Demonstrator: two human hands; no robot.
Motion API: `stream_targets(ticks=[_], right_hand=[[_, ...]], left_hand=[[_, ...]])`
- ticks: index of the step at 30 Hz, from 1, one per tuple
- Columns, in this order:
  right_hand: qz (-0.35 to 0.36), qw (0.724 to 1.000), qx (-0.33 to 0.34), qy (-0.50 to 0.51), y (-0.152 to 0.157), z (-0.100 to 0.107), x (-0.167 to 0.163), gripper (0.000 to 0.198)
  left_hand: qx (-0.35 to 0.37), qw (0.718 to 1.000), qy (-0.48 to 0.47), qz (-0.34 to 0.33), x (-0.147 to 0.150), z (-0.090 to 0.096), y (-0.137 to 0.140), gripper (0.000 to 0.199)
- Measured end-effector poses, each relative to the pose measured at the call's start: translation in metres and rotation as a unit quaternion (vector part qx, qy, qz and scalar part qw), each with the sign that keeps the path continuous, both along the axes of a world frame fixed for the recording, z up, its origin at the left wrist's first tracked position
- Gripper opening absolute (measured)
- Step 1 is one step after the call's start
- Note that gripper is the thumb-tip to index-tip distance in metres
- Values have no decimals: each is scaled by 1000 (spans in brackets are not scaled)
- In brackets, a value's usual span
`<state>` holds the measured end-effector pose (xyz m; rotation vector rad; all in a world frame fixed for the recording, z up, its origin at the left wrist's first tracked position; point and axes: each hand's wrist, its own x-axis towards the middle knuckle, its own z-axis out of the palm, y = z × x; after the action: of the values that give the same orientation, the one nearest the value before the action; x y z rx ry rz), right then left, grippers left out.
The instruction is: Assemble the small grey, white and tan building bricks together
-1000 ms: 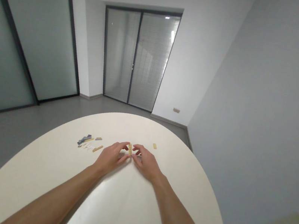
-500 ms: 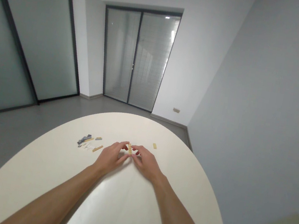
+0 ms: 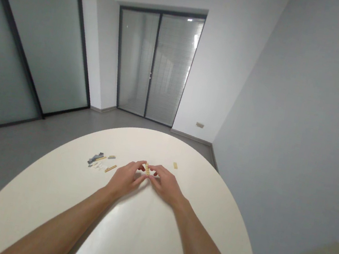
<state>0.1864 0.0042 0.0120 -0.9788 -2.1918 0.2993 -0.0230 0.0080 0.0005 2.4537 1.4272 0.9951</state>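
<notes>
Pinching almost closed, left hand (image 3: 125, 178) and right hand (image 3: 166, 184) are holding one small tan studded piece (image 3: 147, 169) between them, thumbs on its near end, fingertips along its sides and far end; finer contact points are too small to tell. Piece is sitting below frame centre, slightly left of the midline. Long axis is running nearly up the frame, far end pointing up and a little left, near end pointing down and a little right, studs showing. Whether it is touching the white table (image 3: 126, 240), cannot tell. Left of centre, a loose tan strip (image 3: 110, 168) is slanting up rightward beside white bits (image 3: 99, 166) and grey pieces (image 3: 95, 158); a flat tan piece (image 3: 175, 165) is lying above the right hand
</notes>
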Motion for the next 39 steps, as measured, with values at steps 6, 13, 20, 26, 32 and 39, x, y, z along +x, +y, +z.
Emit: stream_targets(ticks=[6,13,20,26,32,39], right_hand=[[3,1000,0,-4,0,1,0,28],[4,1000,2,-12,-1,2,1,29],[11,1000,5,-14,0,3,1,29],[8,1000,7,-17,1,1,1,30],[8,1000,8,-10,0,1,0,31],[5,1000,12,-11,-1,2,0,30]], left_hand=[[-7,1000,-3,3,1,1,0,43],[-10,1000,-3,8,1,2,-1,42],[-15,1000,-3,5,1,2,-1,43],[-24,1000,-3,8,1,3,-2,44],[-33,999,1,19,2,5,-3,39],[-29,999,6,32,0,6,-2,32]])
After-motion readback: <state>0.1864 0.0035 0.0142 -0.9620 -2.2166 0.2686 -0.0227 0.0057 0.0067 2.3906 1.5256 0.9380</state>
